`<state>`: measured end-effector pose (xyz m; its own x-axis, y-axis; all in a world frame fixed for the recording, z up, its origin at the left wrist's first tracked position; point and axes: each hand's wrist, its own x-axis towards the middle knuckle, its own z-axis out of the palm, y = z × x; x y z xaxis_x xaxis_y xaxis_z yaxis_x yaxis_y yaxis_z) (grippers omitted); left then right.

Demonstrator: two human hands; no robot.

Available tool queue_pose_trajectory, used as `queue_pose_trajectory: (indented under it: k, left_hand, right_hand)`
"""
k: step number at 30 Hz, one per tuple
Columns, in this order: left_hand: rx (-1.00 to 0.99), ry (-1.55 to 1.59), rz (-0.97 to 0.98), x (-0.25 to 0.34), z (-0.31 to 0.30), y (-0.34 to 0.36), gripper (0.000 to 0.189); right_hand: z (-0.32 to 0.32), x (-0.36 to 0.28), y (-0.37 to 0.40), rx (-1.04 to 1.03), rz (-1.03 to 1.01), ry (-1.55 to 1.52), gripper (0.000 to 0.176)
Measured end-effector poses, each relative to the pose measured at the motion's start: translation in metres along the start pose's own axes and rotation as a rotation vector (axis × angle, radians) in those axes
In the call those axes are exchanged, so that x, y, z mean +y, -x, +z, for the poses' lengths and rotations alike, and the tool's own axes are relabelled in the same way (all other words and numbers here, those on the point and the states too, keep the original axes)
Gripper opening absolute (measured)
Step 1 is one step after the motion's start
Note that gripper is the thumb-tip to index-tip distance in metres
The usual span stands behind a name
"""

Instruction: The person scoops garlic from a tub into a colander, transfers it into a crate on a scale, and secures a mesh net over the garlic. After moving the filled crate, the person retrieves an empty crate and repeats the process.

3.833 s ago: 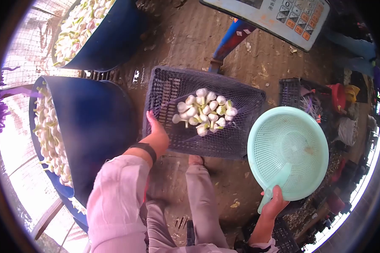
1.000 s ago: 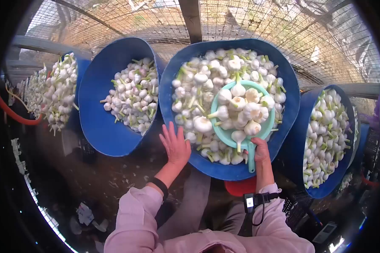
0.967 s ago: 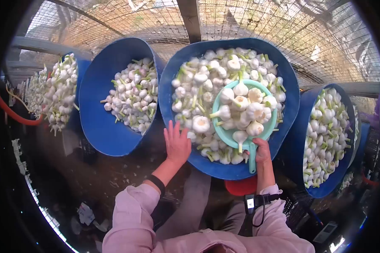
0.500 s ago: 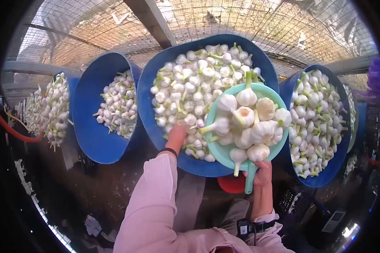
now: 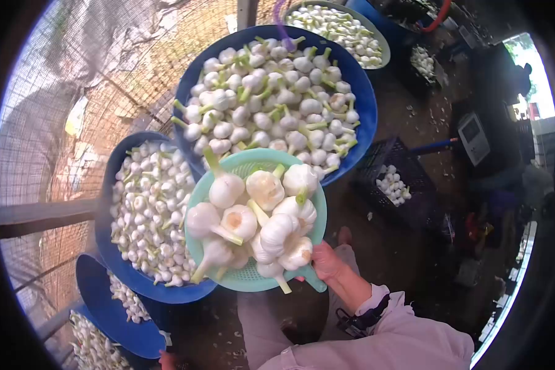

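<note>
My right hand [image 5: 330, 264] is closed round the handle side of a light green colander [image 5: 253, 285], held up in the middle of the view. Large garlic bulbs [image 5: 277, 234] with green stem stubs fill the colander. Behind it stands a blue tub [image 5: 365, 117] of smaller garlic bulbs; another full blue tub [image 5: 108, 231] is to its left. Low at the bottom left, beside a tilted blue tub [image 5: 95, 296], a small reddish part of what looks like my left hand [image 5: 167, 359] shows. Its fingers are too unclear to read.
A pale green tub [image 5: 383, 46] of garlic stands at the top. On the right are a dark crate [image 5: 376, 166] with white bulbs and a grey device with a display [image 5: 473, 137]. Wire mesh [image 5: 123, 68] and a wooden rail [image 5: 49, 216] run along the left.
The view has turned to the right. The colander is still in my right hand, now before the right-hand tub. My left hand has left the bulbs of the large middle tub.
</note>
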<state>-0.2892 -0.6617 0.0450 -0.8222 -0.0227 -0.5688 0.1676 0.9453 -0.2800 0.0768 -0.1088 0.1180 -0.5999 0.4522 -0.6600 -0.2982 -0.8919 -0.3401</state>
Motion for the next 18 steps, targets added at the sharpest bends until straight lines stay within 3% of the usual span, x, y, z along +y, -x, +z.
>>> queue_pose_trajectory:
  k: [1,2,3,4,5,6,8,10,11,12,13,15,16,18]
  left_hand:
    - [-0.404,-0.646,0.202,0.005,-0.014,-0.012,0.051]
    - [-0.386,-0.678,0.252,0.020,-0.015,-0.022,0.051]
    - [-0.249,-0.578,0.336,0.041,-0.018,-0.019,0.045]
    - [-0.117,-0.466,0.411,0.071,-0.022,-0.004,0.039]
    - [0.019,-0.229,0.340,0.110,-0.009,0.003,0.044]
    - [0.128,-0.002,0.263,0.186,-0.022,0.034,0.049]
    - [0.194,-0.025,0.502,0.277,-0.023,0.074,0.042]
    - [0.138,0.032,0.684,0.338,-0.009,0.102,0.038]
    - [0.071,0.051,0.684,0.378,-0.013,0.143,0.038]
    - [0.006,0.070,0.680,0.407,-0.015,0.182,0.037]
    - [0.040,0.083,0.771,0.411,0.008,0.182,0.035]
    - [-0.076,0.053,0.742,0.463,0.000,0.268,0.036]
    - [-0.113,0.072,0.759,0.479,0.012,0.287,0.036]
    - [-0.224,0.061,0.797,0.521,0.030,0.329,0.036]
  right_hand:
    - [-0.030,-0.009,0.020,0.038,-0.061,-0.029,0.029]
    - [-0.067,-0.020,0.042,0.133,-0.162,0.219,0.026]
    - [-0.094,-0.034,0.064,0.227,-0.240,0.472,0.024]
    - [-0.091,-0.062,0.095,0.292,-0.207,0.067,0.023]
    - [-0.115,-0.074,0.118,0.191,-0.279,-0.144,0.028]
    - [-0.138,-0.088,0.141,0.298,-0.370,-0.143,0.033]
    - [-0.183,-0.117,0.186,0.468,-0.491,-0.083,0.037]
    - [-0.230,-0.147,0.223,0.692,-0.596,-0.008,0.035]
    - [-0.265,-0.159,0.233,0.754,-0.644,0.071,0.032]
    - [-0.302,-0.173,0.240,0.814,-0.635,0.164,0.047]
    - [-0.321,-0.190,0.242,0.802,-0.626,0.150,0.047]
    - [-0.360,-0.229,0.236,1.050,-0.881,0.598,0.068]
    - [-0.387,-0.242,0.227,1.039,-0.875,0.578,0.068]
    - [-0.444,-0.260,0.205,1.384,-0.760,1.662,0.083]
